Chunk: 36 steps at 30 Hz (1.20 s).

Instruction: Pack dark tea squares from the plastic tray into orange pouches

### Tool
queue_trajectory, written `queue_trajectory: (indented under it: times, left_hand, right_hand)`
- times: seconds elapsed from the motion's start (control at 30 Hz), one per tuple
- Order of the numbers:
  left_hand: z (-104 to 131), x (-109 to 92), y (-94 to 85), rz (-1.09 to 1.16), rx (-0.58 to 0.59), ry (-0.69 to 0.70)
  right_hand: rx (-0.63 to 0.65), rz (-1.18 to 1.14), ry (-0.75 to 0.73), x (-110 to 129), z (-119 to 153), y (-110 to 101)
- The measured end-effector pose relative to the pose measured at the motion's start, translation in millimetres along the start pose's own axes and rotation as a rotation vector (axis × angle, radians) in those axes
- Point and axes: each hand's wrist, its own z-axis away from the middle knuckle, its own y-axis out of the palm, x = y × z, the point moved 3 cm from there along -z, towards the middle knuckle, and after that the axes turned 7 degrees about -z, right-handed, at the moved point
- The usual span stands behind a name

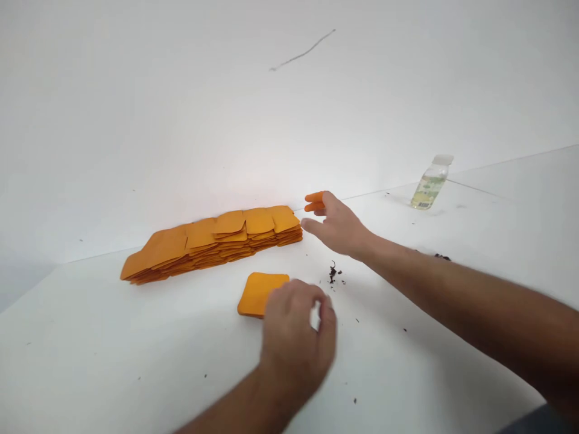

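on white surface, layered row of flat orange pieces, left hand loosely curled, right hand half-open

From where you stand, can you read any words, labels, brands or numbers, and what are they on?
No text can be read for certain.
Bottle: its green and yellow label is too small and blurred to read, as is the dark patch low on it, perhaps a barcode.
Row of orange packets and the single packet: no writing shows.
Wall: only a dark line, no word.
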Motion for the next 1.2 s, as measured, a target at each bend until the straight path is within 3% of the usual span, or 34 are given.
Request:
queue_trajectory:
  times: [0.13, 0.27, 0.33, 0.43, 0.7, 0.87, 0.97, 1.1, 1.2]
  left_hand:
    - [-24.3, 38.5, -32.7, -0.196, 0.078, -0.244]
    - [-20.4, 75.2, -50.0, -0.381, 0.196, -0.515]
    - [-11.6, 86.6, -48.4, -0.408, 0.296, -0.631]
    - [-2.0, 94.3, -42.6, -0.393, 0.375, -0.691]
    - [-2.4, 104.9, -43.9, -0.378, 0.309, -0.753]
    - [-8.0, 91.5, -66.4, -0.349, 0.204, -0.791]
    - [-10.6, 66.4, -71.3, -0.202, 0.264, -0.752]
    - [-13.1, 27.5, -47.7, 0.133, 0.448, -0.633]
    - [-14.2, 8.3, -25.5, 0.357, 0.457, -0.649]
  right_hand:
    - [0.107, 0.017, -0.103, -4.5, 79.3, -34.2]
    - [0.077, -0.055, -0.061, -24.4, 120.1, -56.9]
    - [0.044, -0.086, -0.041, -33.5, 123.3, -62.7]
    - [-0.03, -0.094, -0.047, -42.1, 117.1, -66.8]
    - [-0.022, -0.045, -0.055, -50.7, 110.3, -59.5]
    - [-0.013, -0.11, -0.048, -49.7, 111.4, -56.5]
    - [0.082, -0.267, 0.016, -51.2, 111.0, -50.1]
    - [0.303, -0.596, 0.153, -52.9, 113.6, -37.9]
    - [0.385, -0.719, 0.209, -51.1, 115.7, -36.1]
